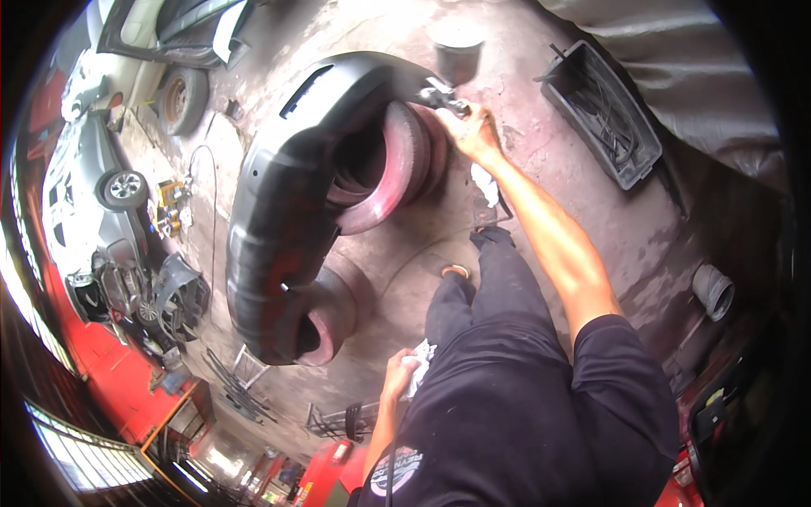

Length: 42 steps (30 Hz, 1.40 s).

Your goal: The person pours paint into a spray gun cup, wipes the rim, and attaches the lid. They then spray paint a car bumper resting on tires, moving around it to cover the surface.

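Observation:
A dark car bumper [274, 182] lies curved across stacked tires, one stack [397, 169] near its far end and another tire [325, 325] under its near end. At the bumper's far right end, my right hand [470, 131] is closed around a spray gun [441, 95] of silver and dark metal, its front close to the bumper's surface. Whether the two touch, I cannot tell. My left hand [400, 372] is down by my left hip, closed on a crumpled white cloth [420, 369]. Under my right forearm a second white crumpled piece [485, 186] shows, beside a dark hose.
A bucket [457, 55] stands beyond the bumper's far end. To the right is a dark open bin [604, 118] with cables or hoses inside. A loose wheel [183, 100], a damaged car [93, 186] and a yellow tool [169, 207] are on the left. A hose crosses the floor.

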Available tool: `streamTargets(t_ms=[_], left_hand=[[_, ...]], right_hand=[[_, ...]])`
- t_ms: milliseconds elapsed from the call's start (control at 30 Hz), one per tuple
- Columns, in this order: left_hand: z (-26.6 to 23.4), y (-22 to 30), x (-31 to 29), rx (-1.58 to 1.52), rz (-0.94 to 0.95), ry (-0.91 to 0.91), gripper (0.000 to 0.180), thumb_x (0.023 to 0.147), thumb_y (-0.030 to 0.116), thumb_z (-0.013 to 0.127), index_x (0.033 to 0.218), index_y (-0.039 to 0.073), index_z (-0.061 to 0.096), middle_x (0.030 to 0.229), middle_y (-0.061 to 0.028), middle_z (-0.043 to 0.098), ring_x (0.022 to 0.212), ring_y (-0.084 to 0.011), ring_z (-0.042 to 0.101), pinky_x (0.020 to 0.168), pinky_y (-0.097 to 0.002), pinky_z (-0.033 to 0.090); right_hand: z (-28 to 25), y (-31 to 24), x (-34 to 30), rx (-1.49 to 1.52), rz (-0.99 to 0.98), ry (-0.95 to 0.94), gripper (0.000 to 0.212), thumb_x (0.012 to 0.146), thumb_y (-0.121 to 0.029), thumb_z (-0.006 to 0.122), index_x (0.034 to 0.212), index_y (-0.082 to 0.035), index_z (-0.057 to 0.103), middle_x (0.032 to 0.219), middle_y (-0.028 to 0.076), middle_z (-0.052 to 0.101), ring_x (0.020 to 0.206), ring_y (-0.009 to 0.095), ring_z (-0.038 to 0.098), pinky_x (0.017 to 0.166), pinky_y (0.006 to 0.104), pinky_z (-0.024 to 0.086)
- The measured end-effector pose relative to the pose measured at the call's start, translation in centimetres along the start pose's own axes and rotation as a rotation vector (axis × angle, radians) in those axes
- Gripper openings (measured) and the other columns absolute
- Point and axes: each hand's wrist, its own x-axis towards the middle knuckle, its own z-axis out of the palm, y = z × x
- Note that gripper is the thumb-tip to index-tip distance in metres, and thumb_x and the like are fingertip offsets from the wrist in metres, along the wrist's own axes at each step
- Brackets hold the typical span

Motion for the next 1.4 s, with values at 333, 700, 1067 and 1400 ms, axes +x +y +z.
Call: streamTargets(t_ms=[333, 700, 1067, 1400], left_hand=[[0.7, 4.2, -1.1, -0.026, -0.149, -0.067, 0.021, 0.086, 0.002, 0.067, 0.107, 0.003, 0.067, 0.084, -0.0078, 0.069, 0.066, -0.0149, 0.064, 0.057, -0.0296, 0.051], [0.6, 3.8, -0.1, -0.038, -0.186, -0.109, 0.021, 0.086, -0.001, 0.068, 0.106, 0.003, 0.070, 0.085, -0.0046, 0.071, 0.073, -0.0108, 0.065, 0.064, -0.0266, 0.051], [0.3, 7.2, 0.6, 0.077, -0.156, -0.109, 0.019, 0.086, -0.001, 0.068, 0.105, 0.004, 0.070, 0.084, -0.0010, 0.069, 0.073, -0.0087, 0.062, 0.065, -0.0256, 0.049], [0.1, 9.2, 2.2, 0.119, -0.062, -0.154, 0.022, 0.085, 0.002, 0.068, 0.108, 0.003, 0.070, 0.081, -0.0019, 0.068, 0.070, -0.0089, 0.060, 0.064, -0.0261, 0.048]], right_hand=[[0.7, -1.4, 1.2, 0.257, -0.249, -0.166, 0.024, 0.091, -0.025, 0.080, 0.103, -0.005, 0.075, 0.083, 0.014, 0.074, 0.075, 0.025, 0.074, 0.070, 0.0367, 0.058], [-2.8, 18.5, 9.4, 0.222, 0.404, 0.094, 0.031, 0.093, -0.034, 0.080, 0.094, -0.004, 0.072, 0.076, 0.001, 0.070, 0.052, 0.007, 0.059, 0.046, 0.0266, 0.048], [-2.3, 20.5, 9.3, -0.208, 0.478, 0.301, 0.045, 0.090, -0.046, 0.078, 0.105, -0.003, 0.077, 0.096, 0.021, 0.077, 0.098, 0.038, 0.075, 0.084, 0.0455, 0.056], [-0.9, 4.6, 1.6, 0.181, -0.026, 0.016, 0.037, 0.095, -0.029, 0.076, 0.122, -0.004, 0.075, 0.089, 0.017, 0.078, 0.074, 0.020, 0.073, 0.071, 0.0371, 0.057]])
